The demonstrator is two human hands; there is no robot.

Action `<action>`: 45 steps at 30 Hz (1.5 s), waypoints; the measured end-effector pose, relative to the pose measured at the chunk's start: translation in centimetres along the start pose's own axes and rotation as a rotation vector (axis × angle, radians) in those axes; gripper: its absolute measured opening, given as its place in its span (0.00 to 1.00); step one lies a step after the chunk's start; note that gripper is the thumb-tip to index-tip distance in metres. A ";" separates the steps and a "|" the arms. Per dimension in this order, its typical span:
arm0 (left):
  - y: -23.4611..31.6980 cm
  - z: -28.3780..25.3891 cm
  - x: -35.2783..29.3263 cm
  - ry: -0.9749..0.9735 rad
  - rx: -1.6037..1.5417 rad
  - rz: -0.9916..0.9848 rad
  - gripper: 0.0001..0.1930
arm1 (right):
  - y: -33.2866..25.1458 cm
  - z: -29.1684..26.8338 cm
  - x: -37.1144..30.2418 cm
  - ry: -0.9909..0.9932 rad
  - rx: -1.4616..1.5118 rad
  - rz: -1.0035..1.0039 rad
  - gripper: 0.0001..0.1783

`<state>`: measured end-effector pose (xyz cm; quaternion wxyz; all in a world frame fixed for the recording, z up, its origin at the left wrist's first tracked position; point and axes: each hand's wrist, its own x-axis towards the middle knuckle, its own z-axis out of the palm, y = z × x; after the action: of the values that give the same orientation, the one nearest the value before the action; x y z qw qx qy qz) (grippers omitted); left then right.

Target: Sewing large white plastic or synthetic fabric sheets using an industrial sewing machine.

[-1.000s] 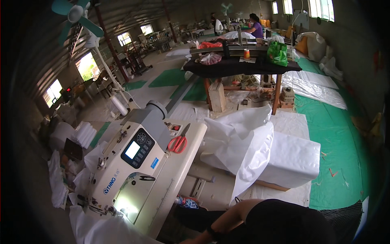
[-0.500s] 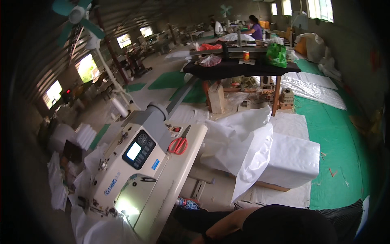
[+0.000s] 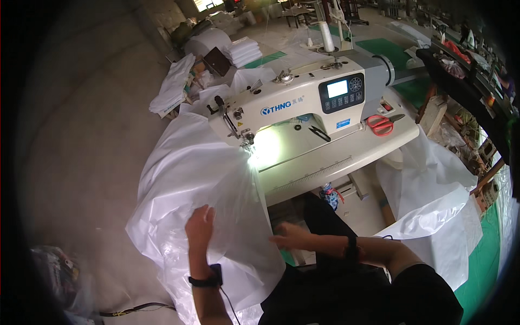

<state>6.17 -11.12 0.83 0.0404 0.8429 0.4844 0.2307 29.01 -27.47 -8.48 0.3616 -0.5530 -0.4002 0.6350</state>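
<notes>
A large white plastic sheet (image 3: 189, 157) runs from the needle area of the sewing machine (image 3: 303, 97) down over my lap, wrinkled and shiny. Against it lies my left hand (image 3: 199, 227), its fingers curled in on the material. My right hand (image 3: 292, 236) is at the sheet's right edge with bent fingers closed toward it; its fingertips are slightly blurred. The machine's lamp lights the spot where the sheet meets the presser foot. Dark bands circle both wrists.
Red-handled scissors (image 3: 381, 125) and black thread snips (image 3: 319, 133) lie on the machine bed. More white sheeting (image 3: 428, 189) hangs at the right. Behind the machine stand a white thread cone (image 3: 326, 37) and stacked white material (image 3: 244, 52). A cable (image 3: 135, 309) crosses the floor.
My view has swung left and down, so the machine now sits in the upper middle. Both hands have come into view at the white sheet; earlier only an arm showed.
</notes>
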 end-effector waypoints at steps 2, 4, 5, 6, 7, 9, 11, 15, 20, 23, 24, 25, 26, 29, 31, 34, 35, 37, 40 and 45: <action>4.4 0.5 -2.1 0.064 0.068 0.144 0.14 | -1.3 0.3 0.9 0.150 -0.083 -0.177 0.34; 6.8 1.8 -3.4 0.065 0.172 0.246 0.13 | -2.2 0.7 1.7 0.297 -0.165 -0.339 0.33; 7.5 2.6 -3.9 0.073 0.266 0.231 0.11 | -2.5 0.9 1.9 0.360 -0.266 -0.347 0.29; 7.8 3.3 -4.3 0.081 0.360 0.229 0.08 | -2.7 1.1 2.1 0.424 -0.368 -0.354 0.26; 7.9 3.8 -4.6 0.082 0.358 0.217 0.08 | -2.8 1.2 2.2 0.426 -0.368 -0.354 0.26; 7.9 4.6 -5.0 -0.150 0.212 0.112 0.03 | -3.0 1.5 2.3 0.471 -0.400 -0.306 0.20; 8.1 4.7 -5.4 -0.061 0.120 0.206 0.02 | -3.1 1.6 2.0 0.502 -0.395 -0.335 0.18; 9.8 4.3 -5.6 -0.277 0.076 0.150 0.05 | -3.7 1.1 1.9 0.542 -0.372 -0.421 0.16; 12.1 4.2 -4.3 -0.355 -0.305 0.152 0.09 | -4.2 -0.4 4.4 0.548 -0.157 -0.413 0.17; 11.8 3.7 -1.8 -0.472 -0.496 0.202 0.10 | -3.9 -0.7 6.3 0.599 -0.182 -0.486 0.16; 11.0 3.3 -0.3 -0.707 -0.400 0.061 0.10 | -3.8 -0.6 6.7 0.649 -0.215 -0.466 0.15; 10.1 3.1 1.3 -0.935 -0.329 -0.084 0.10 | -3.7 -0.3 6.9 0.643 -0.228 -0.512 0.15; 9.4 3.5 3.2 -0.634 -0.275 0.044 0.09 | -3.6 0.0 7.0 0.626 -0.195 -0.444 0.16; 7.6 6.8 9.7 -0.068 -0.297 0.355 0.11 | -4.0 0.9 6.2 0.629 -0.166 -0.415 0.18; 7.1 10.0 11.3 -0.068 -0.217 0.370 0.12 | -4.8 0.9 5.3 0.660 -0.168 -0.458 0.19; 6.1 13.0 11.0 -0.058 -0.084 0.356 0.14 | -5.8 0.5 4.2 0.673 -0.298 -0.456 0.23; 5.9 13.4 10.4 -0.063 -0.001 0.331 0.14 | -6.1 0.2 3.9 0.614 -0.430 -0.405 0.26; 5.7 13.4 9.6 -0.071 0.017 0.302 0.15 | -6.3 -0.2 3.5 0.547 -0.558 -0.346 0.31; 5.2 12.2 8.4 -0.075 0.092 0.451 0.14 | -6.0 -0.6 3.2 0.554 -0.771 -0.348 0.32; 1.4 8.2 4.4 -0.138 0.059 0.342 0.14 | -5.9 -0.6 3.7 0.442 -1.034 -0.303 0.35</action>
<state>12.66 -6.97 -4.52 0.0093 0.9276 0.3366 0.1614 29.26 -21.60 -4.64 0.2064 -0.7136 -0.6482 0.1677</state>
